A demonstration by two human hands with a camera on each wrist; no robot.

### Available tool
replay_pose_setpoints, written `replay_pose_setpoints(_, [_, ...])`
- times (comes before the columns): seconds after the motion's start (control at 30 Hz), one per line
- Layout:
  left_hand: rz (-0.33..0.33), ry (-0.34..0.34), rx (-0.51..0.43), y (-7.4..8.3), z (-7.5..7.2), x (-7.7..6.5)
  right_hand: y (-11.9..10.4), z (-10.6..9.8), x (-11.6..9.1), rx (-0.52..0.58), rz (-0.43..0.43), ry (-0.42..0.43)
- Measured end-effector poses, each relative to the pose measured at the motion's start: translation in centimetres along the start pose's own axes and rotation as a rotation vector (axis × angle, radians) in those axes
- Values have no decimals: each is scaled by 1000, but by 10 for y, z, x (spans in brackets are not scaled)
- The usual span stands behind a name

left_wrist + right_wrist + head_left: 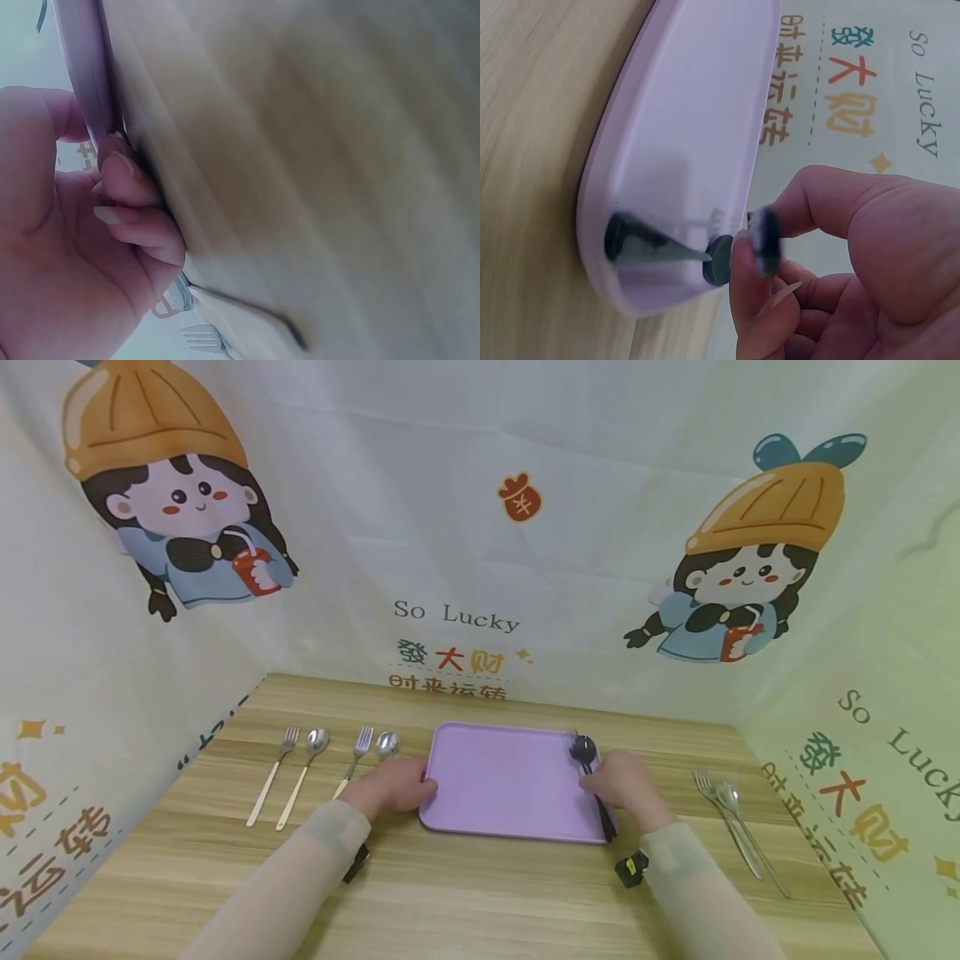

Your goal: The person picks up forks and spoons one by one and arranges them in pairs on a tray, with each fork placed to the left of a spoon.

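Note:
A light purple tray (502, 781) lies on the wooden table in the head view. My left hand (393, 783) grips its left edge, thumb on one side of the rim and fingers on the other, as the left wrist view shows. Along the tray's right side lie a black spoon (585, 748) and a dark fork (573, 742), partly covered by my right hand (624, 783). In the right wrist view that hand pinches a blurred black handle end (766, 241) between thumb and finger. Which piece of cutlery it belongs to is unclear.
Left of the tray stand out two pale-handled forks, one outer (264, 793) and one inner (362, 743), each beside a spoon (294, 797). A silver fork (723, 810) and spoon (742, 827) lie close together at the right. Printed cloth (450, 552) hangs around the table.

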State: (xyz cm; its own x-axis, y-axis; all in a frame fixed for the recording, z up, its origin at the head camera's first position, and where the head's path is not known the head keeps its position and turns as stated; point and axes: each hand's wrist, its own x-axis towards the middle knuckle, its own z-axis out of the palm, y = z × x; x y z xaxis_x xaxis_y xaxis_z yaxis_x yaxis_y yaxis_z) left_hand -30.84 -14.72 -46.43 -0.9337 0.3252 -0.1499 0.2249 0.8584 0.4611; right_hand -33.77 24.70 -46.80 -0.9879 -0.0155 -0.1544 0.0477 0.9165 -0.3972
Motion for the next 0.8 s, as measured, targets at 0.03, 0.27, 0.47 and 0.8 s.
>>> replay_pose_setpoints(0.03, [-2,0,2,0,0,0,-6,-2,-6,1,-6,8])
replay_pose_setpoints(0.27, [22,-17,10,-8,1,11,-57,-25,-53,9,23,18])
replay_pose_setpoints(0.47, [-20,-43,-24,-21,7,28,-43,-6,-27,-7,25,35])
replay_pose_setpoints(0.8, [22,-27,5,-19,9,25,2,42,37,10,49,68])
